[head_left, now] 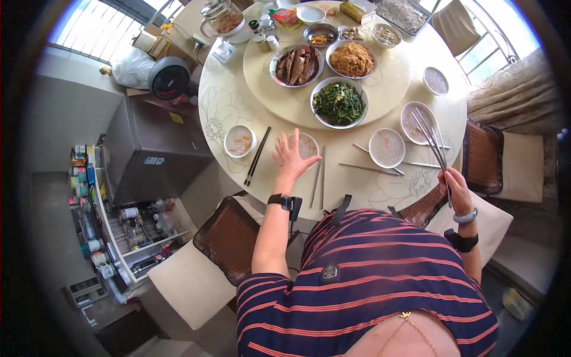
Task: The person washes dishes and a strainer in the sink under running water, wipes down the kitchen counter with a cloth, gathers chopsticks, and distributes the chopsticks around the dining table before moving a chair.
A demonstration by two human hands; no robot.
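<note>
My left hand [289, 156] is spread, fingers apart, at the near side of a bowl of porridge [307, 147] and partly covers it. My right hand [457, 189] grips several metal chopsticks [437, 149], whose far ends reach over a porridge bowl [410, 122] at the right. Another porridge bowl [387, 148] stands between my hands, with metal chopsticks lying around it. Left of my left hand are dark chopsticks [257, 156] and one more porridge bowl [240, 141]. Two metal chopsticks [318, 178] lie just right of my left hand.
The round table [223, 101] carries a raised turntable [267, 98] with dishes of greens [339, 102], shredded food [351, 59] and dark meat [297, 65]. A glass teapot [224, 21] stands at the back left. Chairs [229, 238] flank me; a fan [169, 78] is at the left.
</note>
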